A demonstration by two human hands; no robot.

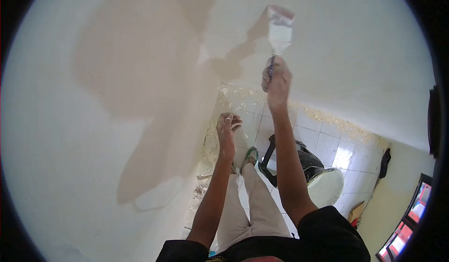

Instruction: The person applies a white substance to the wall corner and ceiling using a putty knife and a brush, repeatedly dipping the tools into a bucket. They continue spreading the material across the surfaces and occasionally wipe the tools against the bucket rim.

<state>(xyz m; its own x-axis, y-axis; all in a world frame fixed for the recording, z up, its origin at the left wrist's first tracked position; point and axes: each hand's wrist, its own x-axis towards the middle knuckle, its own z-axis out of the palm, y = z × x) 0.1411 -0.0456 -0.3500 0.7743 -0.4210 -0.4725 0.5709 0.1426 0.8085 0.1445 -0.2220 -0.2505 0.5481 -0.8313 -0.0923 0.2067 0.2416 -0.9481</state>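
Raised toward the pale wall [355, 61], my right hand [278, 77] is closed around the dark handle of a wide flat brush [280, 28]. The brush is white with a reddish tip and points up, its tip at the wall and slightly blurred. My left hand [228, 124] hangs lower, near the wall corner, with its fingers curled and the thumb close to them. Whether it holds something small cannot be made out. Whitish smears mark both hands.
Below my right arm are a black chair-like object [267, 161] and a round container with pale contents [327, 187] on the tiled floor [306, 140]. Flaked paint lines the wall base. A cardboard piece [355, 212] and a window [402, 236] are at the right.
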